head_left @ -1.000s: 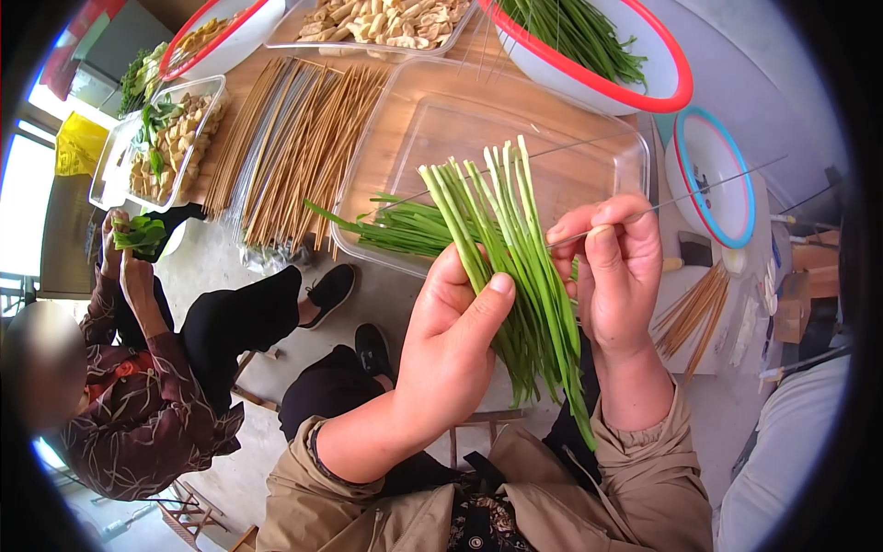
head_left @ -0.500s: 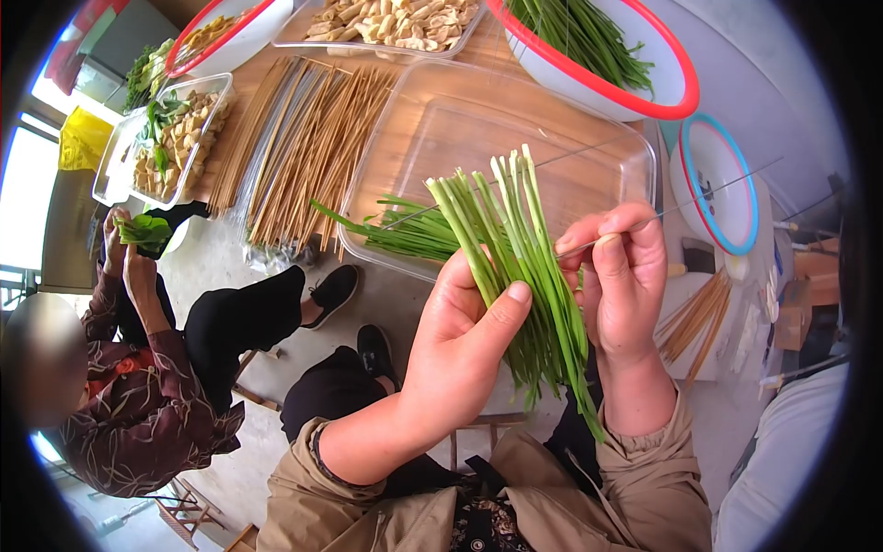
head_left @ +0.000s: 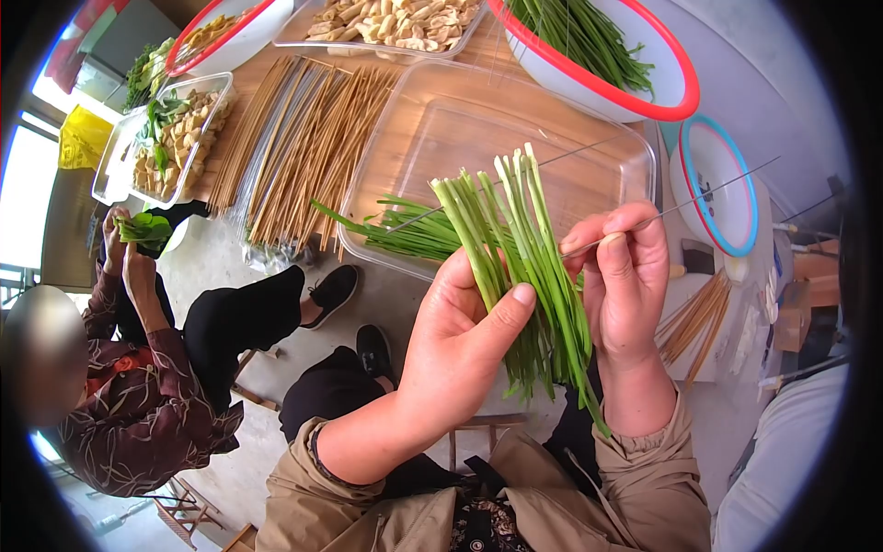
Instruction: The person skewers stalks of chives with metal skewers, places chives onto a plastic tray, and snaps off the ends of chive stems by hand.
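My left hand (head_left: 451, 354) is closed round a bunch of garlic chives (head_left: 538, 276), thumb across the stalks, pale cut ends pointing up and leaves hanging down. My right hand (head_left: 625, 285) pinches a thin metal skewer (head_left: 713, 189) between thumb and fingers. The skewer's inner end meets the right side of the bunch; how far it goes in is hidden. Behind the bunch lies a clear plastic tray (head_left: 460, 115) with more chives (head_left: 418, 230) at its near left corner. Another thin dark rod (head_left: 575, 152) shows behind the stalks.
Bamboo skewers (head_left: 322, 138) cover the table left of the tray. Food tubs (head_left: 198, 175) and a red-rimmed basin (head_left: 694, 87) of chives surround it. A blue-rimmed basin (head_left: 750, 207) and a knife (head_left: 697, 256) are at right. A seated person (head_left: 138, 405) holds green leaves at left.
The bunch and both hands have shifted very slightly right. My grip on the chives and skewer looks the same.
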Demonstrator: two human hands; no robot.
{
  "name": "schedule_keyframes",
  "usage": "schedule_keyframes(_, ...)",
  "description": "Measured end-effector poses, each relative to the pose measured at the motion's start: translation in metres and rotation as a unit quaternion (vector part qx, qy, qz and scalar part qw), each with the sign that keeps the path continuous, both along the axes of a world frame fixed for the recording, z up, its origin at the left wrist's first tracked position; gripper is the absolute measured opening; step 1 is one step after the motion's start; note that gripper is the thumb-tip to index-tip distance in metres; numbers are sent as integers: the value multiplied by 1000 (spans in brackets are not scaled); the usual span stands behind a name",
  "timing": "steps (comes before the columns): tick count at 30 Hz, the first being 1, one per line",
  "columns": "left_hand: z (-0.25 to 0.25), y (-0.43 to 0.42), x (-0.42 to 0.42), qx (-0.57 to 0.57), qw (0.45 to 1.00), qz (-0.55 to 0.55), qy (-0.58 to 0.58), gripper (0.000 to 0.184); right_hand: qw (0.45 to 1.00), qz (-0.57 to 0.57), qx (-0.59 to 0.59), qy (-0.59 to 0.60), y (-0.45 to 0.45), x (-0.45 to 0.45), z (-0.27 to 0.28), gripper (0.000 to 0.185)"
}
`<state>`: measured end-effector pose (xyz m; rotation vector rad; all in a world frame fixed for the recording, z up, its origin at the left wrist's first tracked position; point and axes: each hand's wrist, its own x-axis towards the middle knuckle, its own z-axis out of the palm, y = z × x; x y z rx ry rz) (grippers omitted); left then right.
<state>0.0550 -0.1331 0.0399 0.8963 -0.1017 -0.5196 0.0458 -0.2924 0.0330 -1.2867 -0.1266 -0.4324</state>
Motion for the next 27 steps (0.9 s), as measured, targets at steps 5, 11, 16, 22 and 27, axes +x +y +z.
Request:
schedule_keyframes(5,2,4,1,-58,997,-35,36,28,1000,-12,-10,-6,-2,1,0,11)
schedule_keyframes(11,4,2,-2,-67,996,19,49,27,1000,-24,-4,-1,-2,1,0,10)
schedule_keyframes(16,6,-2,0,-46,996,72,-13,27,999,-26,-21,-3,0,0,2,11)
schedule_keyframes(22,0,2,3,-41,997,61,-31,23,999,-17,-40,-19,2,0,0,12)
schedule_keyframes(27,2,3,3,-56,997,49,-13,21,999,-26,-42,-18,1,-1,0,12)
